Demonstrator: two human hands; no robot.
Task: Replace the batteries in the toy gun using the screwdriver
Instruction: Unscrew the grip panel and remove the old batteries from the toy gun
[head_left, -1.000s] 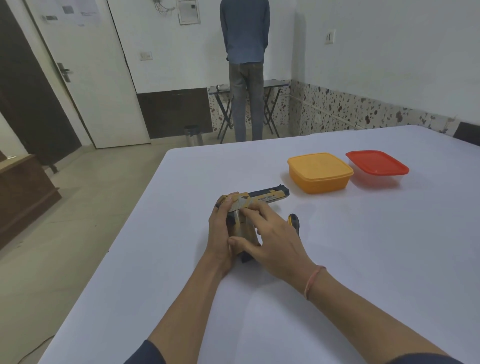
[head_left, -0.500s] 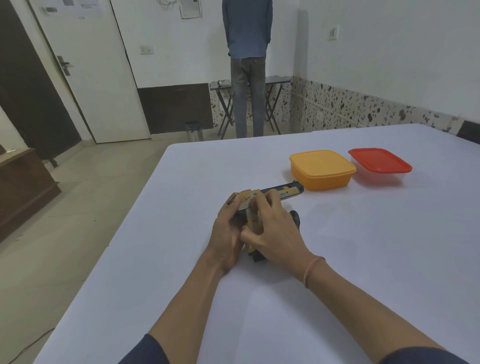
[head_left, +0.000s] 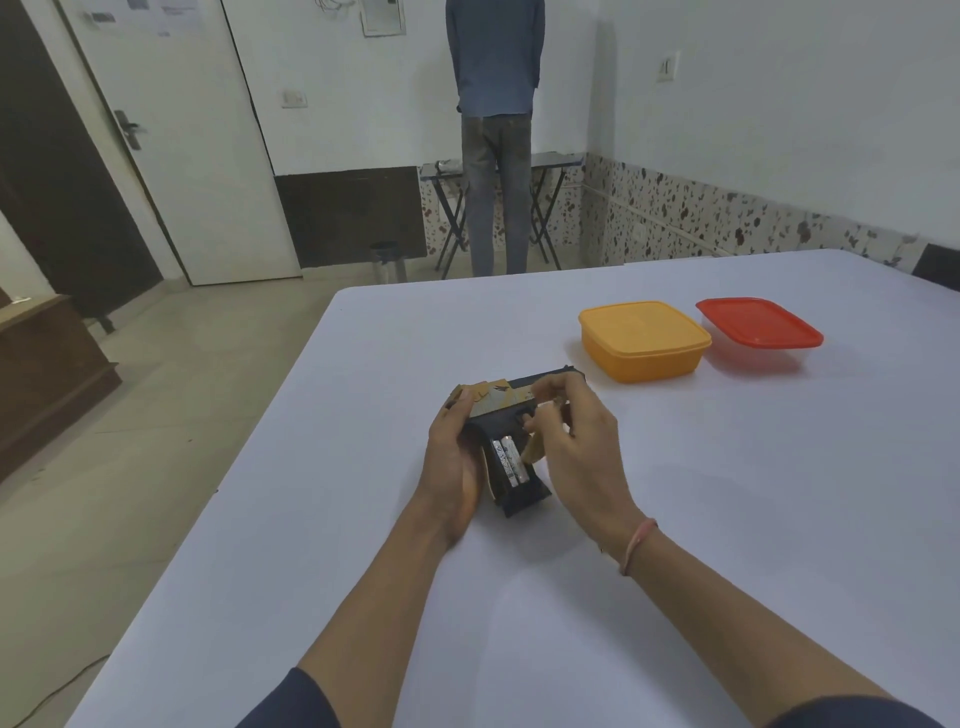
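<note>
The toy gun (head_left: 506, 402) lies on its side on the white table (head_left: 727, 467), barrel pointing away. The left hand (head_left: 449, 462) curls around its rear and handle from the left, thumb on the slide. Half a second ago the right hand (head_left: 582, 447) lay over the handle. Now it has drawn off to the right, fingers curled and pinching the tan cover (head_left: 535, 448), tilted just beside the opening. Two batteries (head_left: 508, 460) show between the hands, side by side in the handle. Beyond the right hand stand an orange box (head_left: 644, 340) and a red-lidded box (head_left: 758, 325).
</note>
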